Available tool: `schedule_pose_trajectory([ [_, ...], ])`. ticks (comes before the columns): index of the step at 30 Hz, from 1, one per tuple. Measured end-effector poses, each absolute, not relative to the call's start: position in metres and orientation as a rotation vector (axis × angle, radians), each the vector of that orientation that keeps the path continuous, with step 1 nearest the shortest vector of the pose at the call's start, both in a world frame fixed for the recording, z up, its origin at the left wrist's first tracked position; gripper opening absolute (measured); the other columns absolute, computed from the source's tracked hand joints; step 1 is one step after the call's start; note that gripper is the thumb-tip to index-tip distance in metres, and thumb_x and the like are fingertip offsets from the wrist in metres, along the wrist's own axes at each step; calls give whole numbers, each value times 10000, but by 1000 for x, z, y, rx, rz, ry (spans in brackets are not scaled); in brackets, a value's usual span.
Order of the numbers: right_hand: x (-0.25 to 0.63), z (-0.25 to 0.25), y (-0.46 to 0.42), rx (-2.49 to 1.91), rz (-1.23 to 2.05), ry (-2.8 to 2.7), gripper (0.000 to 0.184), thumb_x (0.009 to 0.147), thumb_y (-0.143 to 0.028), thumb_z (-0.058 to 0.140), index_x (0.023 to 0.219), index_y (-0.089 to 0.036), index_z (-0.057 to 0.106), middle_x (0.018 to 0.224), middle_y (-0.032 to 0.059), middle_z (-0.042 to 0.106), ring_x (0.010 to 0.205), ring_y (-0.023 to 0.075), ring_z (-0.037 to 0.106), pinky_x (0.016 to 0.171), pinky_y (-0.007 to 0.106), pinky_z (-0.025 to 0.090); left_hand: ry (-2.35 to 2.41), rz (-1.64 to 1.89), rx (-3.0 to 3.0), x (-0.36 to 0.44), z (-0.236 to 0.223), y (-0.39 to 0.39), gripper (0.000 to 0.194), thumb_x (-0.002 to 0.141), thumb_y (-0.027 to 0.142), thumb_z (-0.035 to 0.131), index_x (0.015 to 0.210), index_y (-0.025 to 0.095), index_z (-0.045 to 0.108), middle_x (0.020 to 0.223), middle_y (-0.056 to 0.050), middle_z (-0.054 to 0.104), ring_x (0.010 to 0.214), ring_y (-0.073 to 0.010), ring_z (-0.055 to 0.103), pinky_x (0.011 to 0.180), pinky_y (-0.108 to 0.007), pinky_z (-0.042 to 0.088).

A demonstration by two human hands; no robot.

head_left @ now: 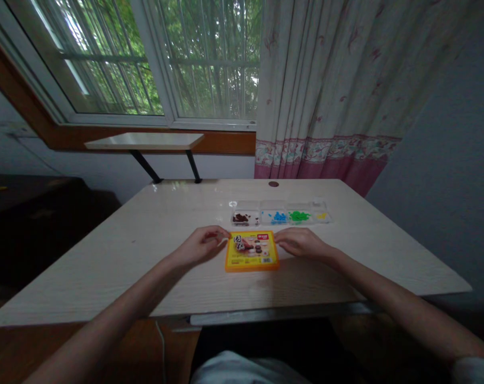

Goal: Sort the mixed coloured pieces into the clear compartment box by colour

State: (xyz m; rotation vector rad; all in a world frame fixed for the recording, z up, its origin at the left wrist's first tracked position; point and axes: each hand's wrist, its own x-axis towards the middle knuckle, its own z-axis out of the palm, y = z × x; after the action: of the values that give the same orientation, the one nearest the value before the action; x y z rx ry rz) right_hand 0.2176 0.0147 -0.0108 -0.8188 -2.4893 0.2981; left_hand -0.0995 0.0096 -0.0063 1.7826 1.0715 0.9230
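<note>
A flat yellow and orange box (252, 251) with printed pictures lies on the pale wooden table (145, 245) in front of me. My left hand (201, 244) rests at its left edge, fingers curled with the tips touching the box's upper left corner. At the box's right edge my right hand (301, 242) does the same, curled fingers on the upper right corner. Both hands grip the box from either side. The box lies flat on the table.
Behind the box stands a clear tray (280, 213) with compartments holding brown, blue, green and yellow small pieces. A window (145, 58) and a curtain (330, 90) are beyond the table. A small shelf (145, 141) juts under the window. The table's front edge is near my lap.
</note>
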Motion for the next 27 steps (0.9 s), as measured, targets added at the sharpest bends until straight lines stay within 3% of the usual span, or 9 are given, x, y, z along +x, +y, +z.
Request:
schedule_pose_trajectory([
  [3,218,-15,3,-745,308,-2520,237,866,-203,430,1007,-211,619,1026,52,657,943,136,603,837,288,481,850,724,2186,-105,3,-7,188,798,261,537,937,186,639,1076,-93,600,1024,-192,535,904,-348,422],
  [7,211,-12,-11,-648,316,-2559,226,878,-242,447,1027,-184,606,1054,79,632,991,147,560,854,301,457,774,580,2478,-105,8,-19,221,819,283,538,1010,203,615,1191,-93,534,1139,-212,460,970,-377,375],
  [12,197,-1,-24,-770,160,-2637,172,821,-327,531,898,-212,633,897,55,650,854,165,578,799,321,440,739,522,2613,-89,6,-24,210,824,343,543,979,223,618,1152,-73,568,1110,-205,488,949,-371,395],
  [18,191,1,-38,-840,82,-2665,344,768,-367,599,1078,-220,588,1062,83,629,959,204,581,841,341,451,731,530,2695,-56,2,-29,291,808,433,537,998,226,611,1090,-71,596,1061,-206,526,924,-347,416],
  [23,234,2,-49,-1042,210,-2617,368,763,-307,606,1128,-283,567,1128,41,615,984,190,592,838,318,483,680,474,2676,-50,6,-24,335,816,421,532,1089,232,572,1196,-79,545,1081,-200,522,915,-330,428],
  [27,311,0,-61,-1309,283,-2551,301,815,-287,526,1110,-288,588,1166,42,598,1033,185,580,881,319,482,779,456,2647,-60,8,-15,293,845,375,495,1065,211,597,1118,-89,580,1031,-198,541,899,-336,432],
])
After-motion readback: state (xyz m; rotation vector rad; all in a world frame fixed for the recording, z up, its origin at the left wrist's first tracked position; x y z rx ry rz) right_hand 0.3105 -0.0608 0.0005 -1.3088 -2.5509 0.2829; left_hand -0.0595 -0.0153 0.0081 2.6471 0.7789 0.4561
